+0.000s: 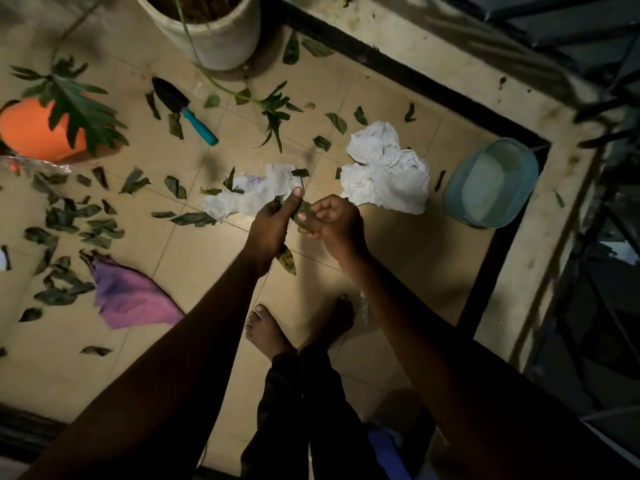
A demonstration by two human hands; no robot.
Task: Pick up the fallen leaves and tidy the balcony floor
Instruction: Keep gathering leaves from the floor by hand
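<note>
Several dark green fallen leaves (69,230) lie scattered over the tan tiled balcony floor (194,258), thickest at the left. My left hand (273,226) grips a bunch of picked-up leaves; one yellowed leaf (287,259) sticks out below the fist and a stem rises past the thumb. My right hand (334,221) is just to its right, with fingers curled, pinching a green leaf (302,213) between the two hands.
A white planter (214,32) stands at the top, an orange pot (31,133) at the left. A black trowel with a blue handle (183,109), two white cloths (384,171) (256,192), a purple cloth (131,299) and a blue water basin (491,181) lie around. My bare feet (266,327) stand below.
</note>
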